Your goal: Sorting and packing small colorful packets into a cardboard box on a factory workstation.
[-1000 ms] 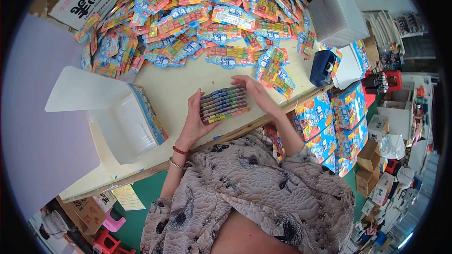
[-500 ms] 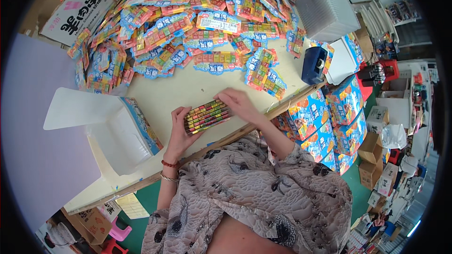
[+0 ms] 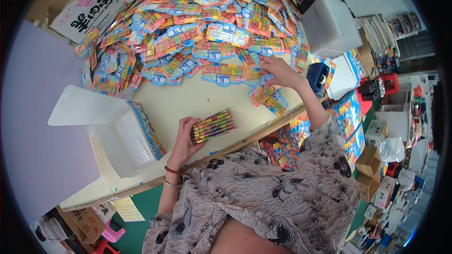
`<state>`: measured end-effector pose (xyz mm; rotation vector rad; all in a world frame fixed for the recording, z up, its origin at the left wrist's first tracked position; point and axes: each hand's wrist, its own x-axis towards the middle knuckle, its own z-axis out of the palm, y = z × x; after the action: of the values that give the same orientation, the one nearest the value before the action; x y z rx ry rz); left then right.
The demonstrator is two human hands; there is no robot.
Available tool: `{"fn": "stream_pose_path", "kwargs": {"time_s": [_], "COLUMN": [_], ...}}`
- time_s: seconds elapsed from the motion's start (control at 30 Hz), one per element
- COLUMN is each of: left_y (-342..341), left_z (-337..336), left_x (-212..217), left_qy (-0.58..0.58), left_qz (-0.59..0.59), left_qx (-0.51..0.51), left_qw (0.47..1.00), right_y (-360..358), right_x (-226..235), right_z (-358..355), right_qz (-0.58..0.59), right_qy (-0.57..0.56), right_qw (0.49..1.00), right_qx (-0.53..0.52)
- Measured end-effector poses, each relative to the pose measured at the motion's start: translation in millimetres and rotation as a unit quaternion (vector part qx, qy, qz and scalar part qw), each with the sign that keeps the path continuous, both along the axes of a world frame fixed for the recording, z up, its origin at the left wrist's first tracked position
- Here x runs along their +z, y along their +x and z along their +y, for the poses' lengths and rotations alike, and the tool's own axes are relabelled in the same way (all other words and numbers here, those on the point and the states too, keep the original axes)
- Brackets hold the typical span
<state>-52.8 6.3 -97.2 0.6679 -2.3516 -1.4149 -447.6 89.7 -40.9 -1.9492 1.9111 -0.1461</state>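
My left hand, with a red bead bracelet and a bangle at its wrist, is closed round one end of a stack of candy packs. The packs lie flat against each other, their multicoloured edges showing, just above the table near its front edge. My right hand is over the near right side of the pile, its fingers apart and curved above a candy pack with a blue and orange backing. Whether the fingertips touch that pack is hard to tell. A large heap of such candy packs covers the far part of the table.
An open white display box with its lid raised stands at the left. A blue tape dispenser and a translucent plastic bin are at the right. Blue printed cartons are stacked beyond the wooden table edge.
My right hand has left the stack and moved away and right to the pile. The left hand still holds the stack, a little lower and farther right in view. The whole view has shifted slightly.
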Motion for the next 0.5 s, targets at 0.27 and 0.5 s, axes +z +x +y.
{"fn": "stream_pose_path", "kwargs": {"time_s": [0.27,0.5], "left_y": [-4,7], "left_z": [1,-2], "left_x": [10,-7], "left_qy": [-0.104,-0.048], "left_qz": [0.012,0.046], "left_qx": [0.032,0.005], "left_qw": [0.994,0.998], "right_y": [114,139], "right_x": [-25,-25], "right_z": [-24,-91], "right_qz": [-0.295,-0.317], "right_qy": [-0.112,-0.144], "right_qw": [0.940,0.935], "right_qx": [-0.133,-0.075]}}
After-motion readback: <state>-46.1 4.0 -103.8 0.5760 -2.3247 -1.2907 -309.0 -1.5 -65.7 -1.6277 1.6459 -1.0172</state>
